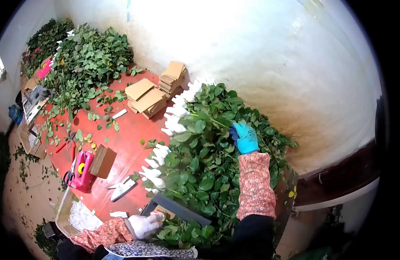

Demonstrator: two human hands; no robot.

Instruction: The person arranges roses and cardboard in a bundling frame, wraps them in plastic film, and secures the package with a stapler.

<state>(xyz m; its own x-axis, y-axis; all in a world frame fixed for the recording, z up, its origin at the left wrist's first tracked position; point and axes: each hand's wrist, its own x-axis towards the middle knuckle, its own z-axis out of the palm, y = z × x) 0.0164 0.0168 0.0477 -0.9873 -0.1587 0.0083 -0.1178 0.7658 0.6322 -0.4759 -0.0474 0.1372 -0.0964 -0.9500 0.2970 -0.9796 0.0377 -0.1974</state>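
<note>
My right hand, in a blue glove, is closed round a green stem at the upper part of the leafy pile. That stem runs up and left among the leaves. White-wrapped flower heads line the pile's left side. My left hand, in a white glove, lies at the bottom beside a small brown cardboard piece and a dark grey tray. Its fingers point right and touch the cardboard's edge; whether they grip it is unclear.
Cardboard stacks stand on the red table. A pink tape dispenser, scissors, red-handled pruners and a white stapler-like tool lie at left. More foliage stands at the back left, a basket at lower left.
</note>
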